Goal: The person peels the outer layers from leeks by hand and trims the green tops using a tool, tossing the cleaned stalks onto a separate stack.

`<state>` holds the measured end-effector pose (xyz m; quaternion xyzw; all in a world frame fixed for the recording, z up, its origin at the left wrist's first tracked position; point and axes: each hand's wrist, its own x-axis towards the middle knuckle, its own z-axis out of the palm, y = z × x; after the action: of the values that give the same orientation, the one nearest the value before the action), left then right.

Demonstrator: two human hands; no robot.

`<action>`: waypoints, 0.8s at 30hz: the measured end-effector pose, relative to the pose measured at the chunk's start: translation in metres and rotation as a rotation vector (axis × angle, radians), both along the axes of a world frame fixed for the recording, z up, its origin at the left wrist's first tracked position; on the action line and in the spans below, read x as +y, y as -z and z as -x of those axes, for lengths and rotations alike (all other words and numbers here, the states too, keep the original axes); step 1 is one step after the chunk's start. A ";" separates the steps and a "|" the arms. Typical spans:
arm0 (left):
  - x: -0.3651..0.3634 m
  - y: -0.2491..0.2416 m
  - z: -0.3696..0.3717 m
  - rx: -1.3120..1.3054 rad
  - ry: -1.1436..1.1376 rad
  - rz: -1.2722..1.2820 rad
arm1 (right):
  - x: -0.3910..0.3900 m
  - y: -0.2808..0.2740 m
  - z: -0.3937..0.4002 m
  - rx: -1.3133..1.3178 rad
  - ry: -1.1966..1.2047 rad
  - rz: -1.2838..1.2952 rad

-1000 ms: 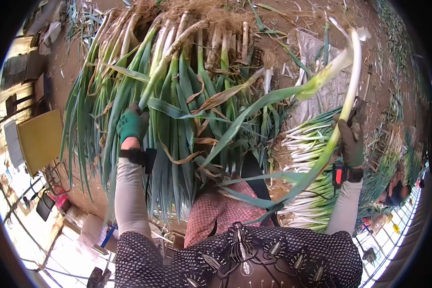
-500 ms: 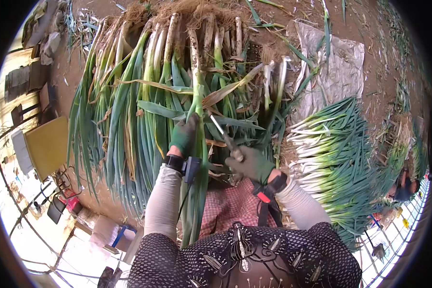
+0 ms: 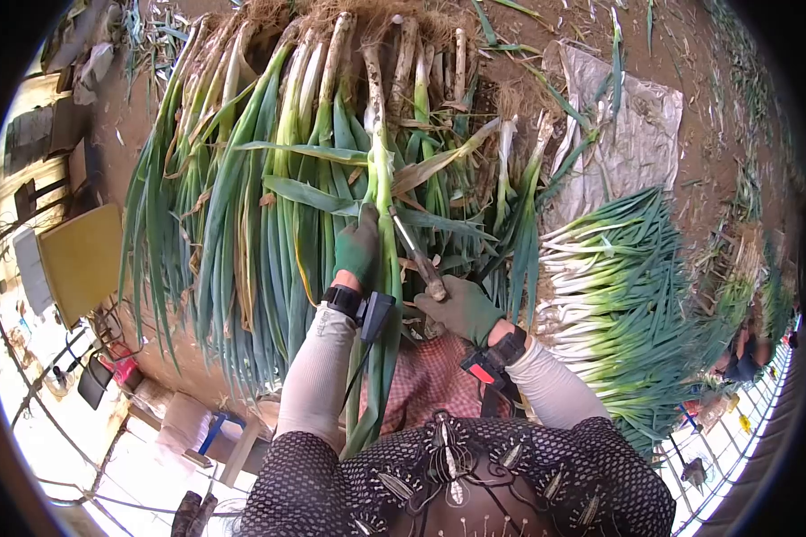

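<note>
My left hand (image 3: 358, 246), in a green work glove, is closed around a large leek (image 3: 381, 170). Its root end points away from me, and its long green leaves run down past my forearm toward my lap. Loose side leaves (image 3: 309, 195) stick out from the stalk. In my gloved right hand (image 3: 464, 309) is a knife (image 3: 428, 273), gripped by its handle, with the thin blade slanting up to the left. The blade's tip lies against or very near the stalk, just right of my left hand; contact cannot be made out.
Untrimmed leeks (image 3: 242, 179) with soil and roots lie in a wide row ahead and left. A pile of cleaned leeks (image 3: 600, 304) is at right, below a whitish sack (image 3: 636, 116). A yellow board (image 3: 85, 259) stands far left. Another person (image 3: 745, 353) is far right.
The leek's root end and my left hand sit slightly farther right in view. My right hand is slightly lower and farther right, still with the knife. A stalk at right now looks brownish and leafier.
</note>
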<state>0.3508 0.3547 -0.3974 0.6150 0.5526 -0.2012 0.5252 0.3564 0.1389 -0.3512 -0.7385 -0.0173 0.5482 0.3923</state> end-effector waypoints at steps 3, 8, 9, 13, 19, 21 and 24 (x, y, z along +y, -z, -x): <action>-0.005 0.004 0.004 -0.038 -0.075 0.007 | 0.012 0.015 -0.011 0.080 0.017 0.012; -0.009 0.015 0.012 -0.051 -0.063 0.084 | 0.053 0.040 -0.063 0.071 0.064 0.004; -0.011 0.012 0.012 -0.062 -0.078 0.103 | 0.063 0.052 -0.076 0.020 0.057 -0.019; -0.012 0.015 0.015 -0.094 -0.082 0.071 | 0.109 0.076 -0.145 0.199 0.126 0.064; -0.010 0.003 0.009 -0.089 -0.124 0.145 | 0.070 0.004 -0.096 0.026 0.039 0.087; -0.009 -0.016 0.002 -0.068 -0.119 0.176 | 0.048 -0.005 -0.060 0.234 0.210 0.058; -0.012 0.029 0.029 -0.219 0.232 -0.016 | 0.041 0.011 -0.059 0.169 0.281 0.066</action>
<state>0.3213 0.3430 -0.4267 0.6973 0.4187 -0.1877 0.5507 0.4155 0.1798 -0.3626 -0.6973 0.1373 0.5483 0.4408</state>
